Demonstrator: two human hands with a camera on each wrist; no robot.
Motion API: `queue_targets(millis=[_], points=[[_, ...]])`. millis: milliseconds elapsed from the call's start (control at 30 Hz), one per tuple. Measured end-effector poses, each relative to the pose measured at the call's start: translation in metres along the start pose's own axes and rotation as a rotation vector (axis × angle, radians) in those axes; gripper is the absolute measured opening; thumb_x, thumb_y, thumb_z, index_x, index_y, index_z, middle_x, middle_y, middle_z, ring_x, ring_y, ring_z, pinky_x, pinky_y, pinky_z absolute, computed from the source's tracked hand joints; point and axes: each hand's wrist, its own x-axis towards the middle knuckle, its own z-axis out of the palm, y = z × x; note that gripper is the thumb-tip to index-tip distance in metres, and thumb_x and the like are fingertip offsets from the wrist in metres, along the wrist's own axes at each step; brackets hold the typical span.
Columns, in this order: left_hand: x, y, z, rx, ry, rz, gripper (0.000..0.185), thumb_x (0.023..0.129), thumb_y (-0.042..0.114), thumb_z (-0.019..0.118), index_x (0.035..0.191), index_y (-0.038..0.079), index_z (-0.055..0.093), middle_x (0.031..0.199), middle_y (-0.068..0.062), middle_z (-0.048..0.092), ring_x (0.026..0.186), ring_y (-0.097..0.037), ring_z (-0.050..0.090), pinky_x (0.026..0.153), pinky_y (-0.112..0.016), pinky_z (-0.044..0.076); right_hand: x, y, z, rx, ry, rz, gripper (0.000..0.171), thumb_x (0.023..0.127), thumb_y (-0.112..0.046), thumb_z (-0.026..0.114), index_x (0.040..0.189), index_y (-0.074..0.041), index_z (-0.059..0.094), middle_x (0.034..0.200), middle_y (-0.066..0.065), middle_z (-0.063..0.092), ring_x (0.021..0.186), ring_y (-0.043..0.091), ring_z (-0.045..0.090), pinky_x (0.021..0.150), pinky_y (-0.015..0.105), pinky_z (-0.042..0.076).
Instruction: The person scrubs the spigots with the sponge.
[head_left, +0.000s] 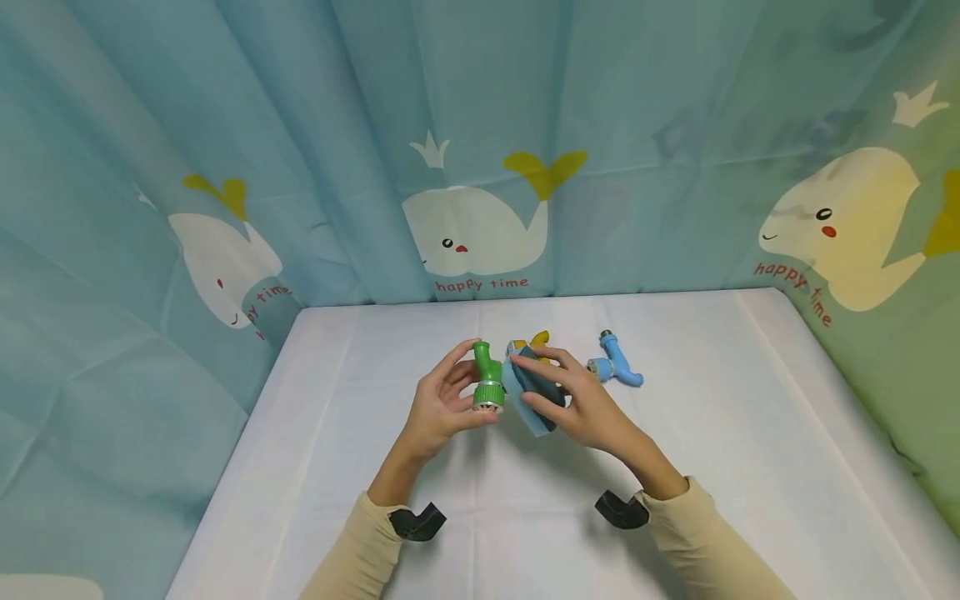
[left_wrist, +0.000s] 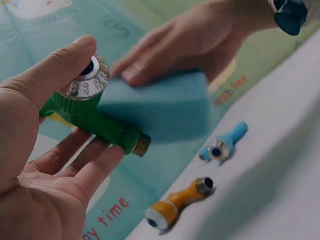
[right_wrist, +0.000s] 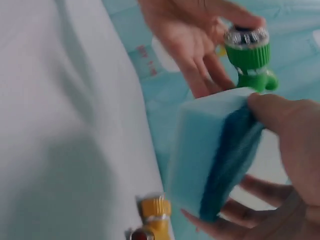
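White cloth is covering the table (head_left: 750, 467), with whale-print curtains (head_left: 225, 167) hanging behind. Left hand (head_left: 438, 408) is pinching a green tap (head_left: 487, 379) between thumb and fingertips, above the cloth. Right hand (head_left: 581, 400) is gripping a blue sponge (head_left: 528, 392), fingers curled round it, seemingly touching the tap. Beyond the sponge, a yellow tap (head_left: 534, 340) and a blue tap (head_left: 618, 362) are lying on the cloth.

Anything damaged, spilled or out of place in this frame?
Nothing stands out. The left hand holds a green nozzle, the right hand grips a blue sponge beside it; a yellow nozzle and a blue nozzle lie intact on the white table.
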Motion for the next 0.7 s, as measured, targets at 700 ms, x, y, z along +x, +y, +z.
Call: queue_targets(millis=[700], points=[[0.001, -0.009, -0.004, -0.035, -0.003, -0.060, 0.094, 0.081, 0.014, 0.090, 0.158, 0.004, 0.036, 0.131, -0.020, 0.062, 0.120, -0.022, 0.063, 0.090, -0.031, 0.059, 0.010, -0.007, 0.000, 0.024, 0.066, -0.069, 0.056, 0.091, -0.017, 0.081, 0.143, -0.022, 0.062, 0.147, 0.010, 0.050, 0.119, 0.027, 0.061, 0.082, 0.043, 0.059]])
